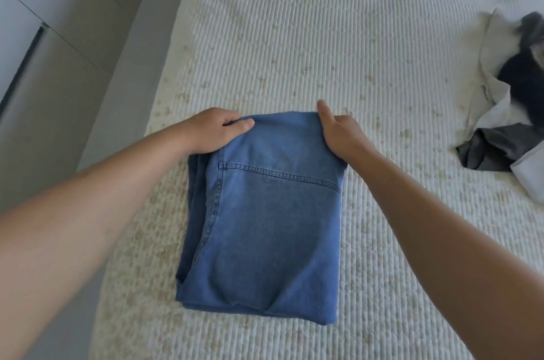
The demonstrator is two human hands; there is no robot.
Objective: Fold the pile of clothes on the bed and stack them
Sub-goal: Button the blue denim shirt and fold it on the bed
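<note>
Denim garment point(265, 212), mid-blue, folded into a thick rectangle, lying flat at centre frame on the bed point(323, 36). Soft woven cloth with a faded patch in the middle, a line of tan double stitching running across the upper third and a seam down the 9 o'clock side; extra layers peeking out along that same edge. Left hand point(215, 130) gripping the far corner at 11 o'clock, thumb laid on top, fingers curled under the fold. Right hand point(338, 133) clamped on the far corner at 1 o'clock, fingers tucked beneath the cloth, one finger sticking up past the edge. Both bare forearms reaching in from the lower corners. Bed cover white, ribbed in fine ridges, flecked with small beige marks. Pile of clothes point(512, 100) at 3 o'clock, well apart from the denim: crumpled pale, grey and dark navy fabrics tangled together. Pale floor and a grey cabinet point(44, 36) at 9 to 10 o'clock.
</note>
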